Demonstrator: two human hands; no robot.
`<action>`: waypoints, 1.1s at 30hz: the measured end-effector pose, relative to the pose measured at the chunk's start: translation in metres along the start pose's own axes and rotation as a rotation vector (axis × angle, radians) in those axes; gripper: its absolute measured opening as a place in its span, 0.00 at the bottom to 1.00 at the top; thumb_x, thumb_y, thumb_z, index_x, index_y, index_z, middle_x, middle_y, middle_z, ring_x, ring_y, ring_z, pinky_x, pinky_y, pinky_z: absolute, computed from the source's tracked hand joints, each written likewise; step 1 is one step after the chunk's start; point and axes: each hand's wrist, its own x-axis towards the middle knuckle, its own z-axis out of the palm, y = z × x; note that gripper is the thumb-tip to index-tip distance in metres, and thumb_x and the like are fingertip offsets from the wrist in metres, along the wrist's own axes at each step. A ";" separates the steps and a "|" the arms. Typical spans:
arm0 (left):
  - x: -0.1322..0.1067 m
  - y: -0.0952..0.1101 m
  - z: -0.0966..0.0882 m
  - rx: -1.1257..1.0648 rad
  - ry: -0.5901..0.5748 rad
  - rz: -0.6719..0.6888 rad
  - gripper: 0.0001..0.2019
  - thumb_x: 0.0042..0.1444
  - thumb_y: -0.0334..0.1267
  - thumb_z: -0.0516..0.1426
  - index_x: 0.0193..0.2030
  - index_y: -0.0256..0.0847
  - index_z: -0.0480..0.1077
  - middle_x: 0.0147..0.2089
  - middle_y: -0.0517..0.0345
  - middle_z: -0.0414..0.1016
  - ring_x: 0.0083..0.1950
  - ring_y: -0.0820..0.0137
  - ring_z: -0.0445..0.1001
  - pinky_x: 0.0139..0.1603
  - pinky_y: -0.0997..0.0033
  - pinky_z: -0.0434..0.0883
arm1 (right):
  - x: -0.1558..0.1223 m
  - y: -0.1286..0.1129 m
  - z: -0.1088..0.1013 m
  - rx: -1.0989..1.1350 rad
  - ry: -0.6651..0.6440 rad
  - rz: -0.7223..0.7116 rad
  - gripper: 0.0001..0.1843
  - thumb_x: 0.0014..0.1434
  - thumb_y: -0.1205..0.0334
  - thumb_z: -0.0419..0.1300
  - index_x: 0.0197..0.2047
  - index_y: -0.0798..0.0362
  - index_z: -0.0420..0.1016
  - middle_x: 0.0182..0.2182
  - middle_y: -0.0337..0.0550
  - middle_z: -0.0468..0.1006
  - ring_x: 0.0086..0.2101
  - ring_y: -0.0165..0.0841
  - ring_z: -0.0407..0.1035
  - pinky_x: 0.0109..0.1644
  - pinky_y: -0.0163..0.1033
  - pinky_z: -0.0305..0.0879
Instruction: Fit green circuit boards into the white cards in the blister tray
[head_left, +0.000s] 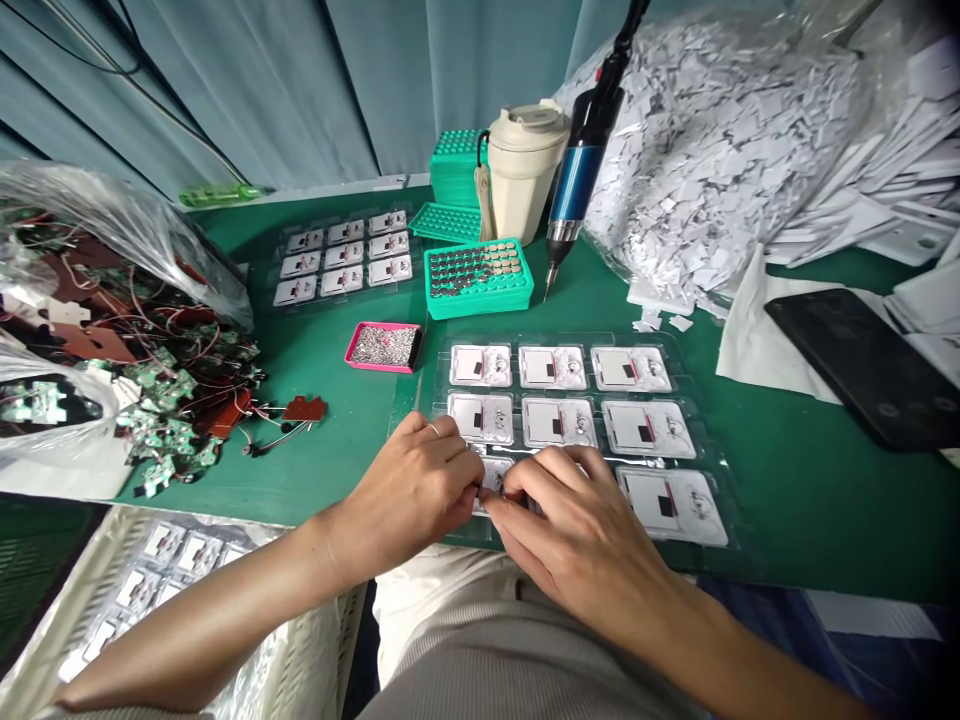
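A clear plastic tray with white modules in its pockets lies on the green table in front of me. My left hand and my right hand meet over the tray's front row. Both hands have their fingers curled and pinched on a small white module in the front left pocket. The fingertips hide most of that module. Another white module sits free in the front right pocket.
A pink dish of screws and a green tray of button cells stand behind the tray. A blue electric screwdriver hangs above. A second filled tray, a cream cup, bags of parts and a black phone surround.
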 end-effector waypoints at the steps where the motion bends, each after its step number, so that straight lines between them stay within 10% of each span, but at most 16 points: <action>1: 0.001 0.000 0.000 0.008 -0.010 0.006 0.06 0.60 0.30 0.56 0.32 0.38 0.72 0.30 0.59 0.72 0.38 0.66 0.67 0.36 0.65 0.52 | 0.000 0.000 0.000 -0.007 -0.001 -0.002 0.06 0.60 0.69 0.58 0.33 0.51 0.75 0.27 0.40 0.69 0.33 0.35 0.60 0.38 0.44 0.50; 33: 0.010 0.007 -0.001 -0.033 -0.074 -0.202 0.05 0.51 0.26 0.58 0.27 0.38 0.71 0.27 0.58 0.73 0.36 0.64 0.69 0.38 0.64 0.56 | 0.000 0.000 -0.003 -0.087 -0.076 -0.071 0.07 0.57 0.73 0.57 0.34 0.52 0.72 0.30 0.42 0.70 0.35 0.37 0.60 0.45 0.48 0.53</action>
